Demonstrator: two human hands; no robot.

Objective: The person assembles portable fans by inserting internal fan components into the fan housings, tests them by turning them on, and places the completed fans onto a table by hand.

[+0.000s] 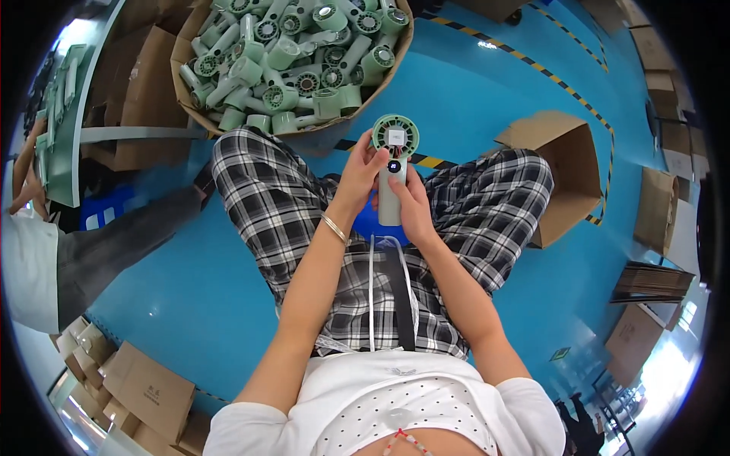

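I hold a pale green handheld fan [392,163] upright over my lap, its round grille head at the top and a dark button on the handle. My left hand [360,176] grips the handle's left side, fingers up near the head. My right hand [411,204] wraps the handle from the right and below. A silver bracelet [333,227] is on my left wrist. I sit with knees apart in checked trousers.
A large cardboard box [188,99] full of several identical green fans stands ahead. An open empty carton [566,171] lies to my right. Another person [30,251] sits at the left beside a green table. Flat cartons lie at lower left and along the right on the blue floor.
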